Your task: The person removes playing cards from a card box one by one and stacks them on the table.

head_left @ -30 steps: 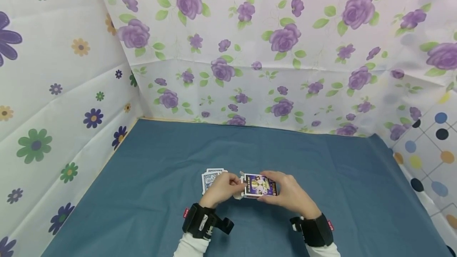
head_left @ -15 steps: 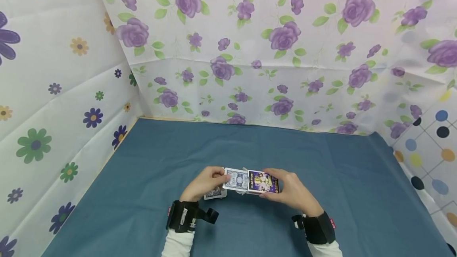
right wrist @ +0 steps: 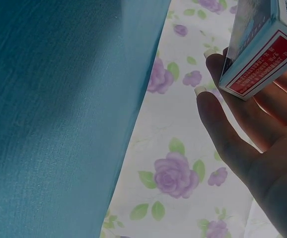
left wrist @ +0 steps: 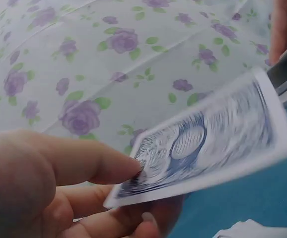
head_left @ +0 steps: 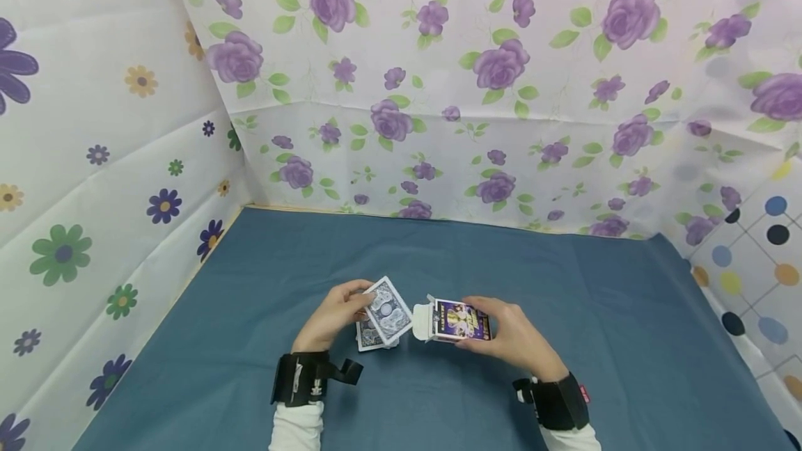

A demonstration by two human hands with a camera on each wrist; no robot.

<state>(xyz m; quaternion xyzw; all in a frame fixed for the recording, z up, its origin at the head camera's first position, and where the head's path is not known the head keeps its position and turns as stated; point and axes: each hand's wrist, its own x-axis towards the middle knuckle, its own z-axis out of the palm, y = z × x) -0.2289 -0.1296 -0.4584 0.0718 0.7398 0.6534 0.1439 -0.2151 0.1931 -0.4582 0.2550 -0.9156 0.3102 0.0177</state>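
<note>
The left hand (head_left: 335, 312) is pinching a blue-backed playing card (head_left: 388, 310) at its corner toward ten o'clock, the thumb pressing on the patterned back and the fingers supporting from below. The card is slanting from eleven toward five o'clock, partly covering the loose cards (head_left: 367, 337) that are lying on the tabletop (head_left: 501, 263) at its seven o'clock. The right hand (head_left: 510, 336) is grasping a purple-fronted playing-card box (head_left: 462, 321) by its three o'clock end, thumb and fingers bracing the two long sides. The box is sitting at the card's four o'clock, its white end flap (head_left: 422, 322) pointing to nine o'clock, near the card's lower corner. Whether the box is resting on the cloth or hanging just over it, I cannot tell; nor is the head view showing what it is holding inside.

The card is looking thin, very light and springy, probably slick on its coated face, so a gentle pinch near a short end should be serving best; squeezing harder would be risking a crease. The box is seeming light too, with thin cardboard walls likely to be denting under pressure, so its long edges near the closed end are offering the firmest hold.
</note>
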